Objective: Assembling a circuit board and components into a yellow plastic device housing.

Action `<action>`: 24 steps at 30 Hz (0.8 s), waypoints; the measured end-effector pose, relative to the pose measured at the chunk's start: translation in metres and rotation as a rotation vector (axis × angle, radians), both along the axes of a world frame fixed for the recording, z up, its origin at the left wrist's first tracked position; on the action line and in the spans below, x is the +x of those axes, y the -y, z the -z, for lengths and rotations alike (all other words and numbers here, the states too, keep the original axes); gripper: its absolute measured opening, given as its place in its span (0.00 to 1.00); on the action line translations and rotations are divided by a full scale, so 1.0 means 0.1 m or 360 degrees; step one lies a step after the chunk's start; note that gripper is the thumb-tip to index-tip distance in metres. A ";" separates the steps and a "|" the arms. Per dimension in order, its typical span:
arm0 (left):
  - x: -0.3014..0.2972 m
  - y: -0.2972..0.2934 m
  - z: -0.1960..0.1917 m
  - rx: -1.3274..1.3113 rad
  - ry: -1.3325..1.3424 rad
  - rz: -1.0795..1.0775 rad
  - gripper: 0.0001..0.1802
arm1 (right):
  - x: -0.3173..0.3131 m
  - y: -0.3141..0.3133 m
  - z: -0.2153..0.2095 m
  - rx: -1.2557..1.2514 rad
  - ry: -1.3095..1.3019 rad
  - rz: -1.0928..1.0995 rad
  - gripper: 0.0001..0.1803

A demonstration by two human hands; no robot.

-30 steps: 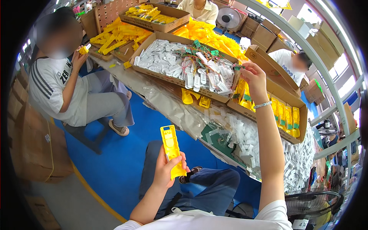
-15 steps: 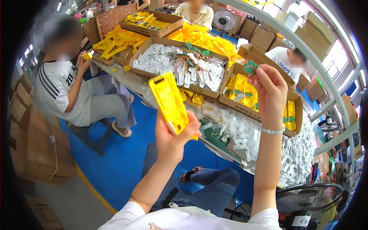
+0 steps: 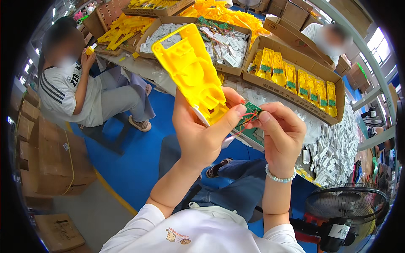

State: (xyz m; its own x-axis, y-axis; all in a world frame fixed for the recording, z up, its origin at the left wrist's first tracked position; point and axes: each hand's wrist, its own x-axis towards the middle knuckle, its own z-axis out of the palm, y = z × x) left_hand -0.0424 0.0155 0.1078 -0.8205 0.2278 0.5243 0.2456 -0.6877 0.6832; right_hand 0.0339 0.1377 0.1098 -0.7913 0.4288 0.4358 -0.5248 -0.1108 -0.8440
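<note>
My left hand (image 3: 201, 134) grips the lower end of a long yellow plastic shell (image 3: 190, 69), held up close and tilted to the upper left, hollow side toward me. My right hand (image 3: 279, 135) pinches a small green circuit board (image 3: 249, 115) with thin red wires, pressed against the shell's lower end. Both hands meet in front of the table edge, above my lap. A white bead bracelet sits on my right wrist.
A cardboard tray of white parts and green boards (image 3: 219, 40) and a tray of yellow shells (image 3: 295, 74) lie on the table. White bagged parts (image 3: 337, 143) are piled at the right. A seated person (image 3: 80, 88) works at the left. Stacked cartons (image 3: 46, 160) and a fan (image 3: 346, 211) stand nearby.
My left hand raised the yellow shell from lap height to close in front. My right hand came back from the tray with a green board and brought it to the shell.
</note>
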 end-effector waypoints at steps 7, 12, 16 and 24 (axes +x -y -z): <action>0.09 -0.02 0.11 0.0044 0.0050 -0.0074 0.41 | 0.05 0.03 0.09 -0.0072 0.0020 -0.0021 0.06; 0.05 -0.02 0.12 -0.0055 0.0147 0.0065 0.39 | 0.10 0.07 0.07 -0.0203 0.0139 0.0066 0.06; -0.13 -0.02 0.23 0.0204 0.0461 0.0786 0.30 | 0.24 0.09 -0.01 -0.0011 0.0170 0.0136 0.05; -0.04 0.01 0.33 0.0053 0.0542 0.0678 0.27 | 0.28 0.27 -0.10 0.0532 0.0323 0.0203 0.04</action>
State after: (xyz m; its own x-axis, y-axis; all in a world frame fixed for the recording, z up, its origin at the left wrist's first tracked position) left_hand -0.0465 0.0149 0.0748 -0.7839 0.5650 0.2576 -0.2909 -0.7006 0.6516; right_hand 0.0618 0.1107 0.1200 -0.8253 0.3904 0.4080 -0.3355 0.2423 -0.9104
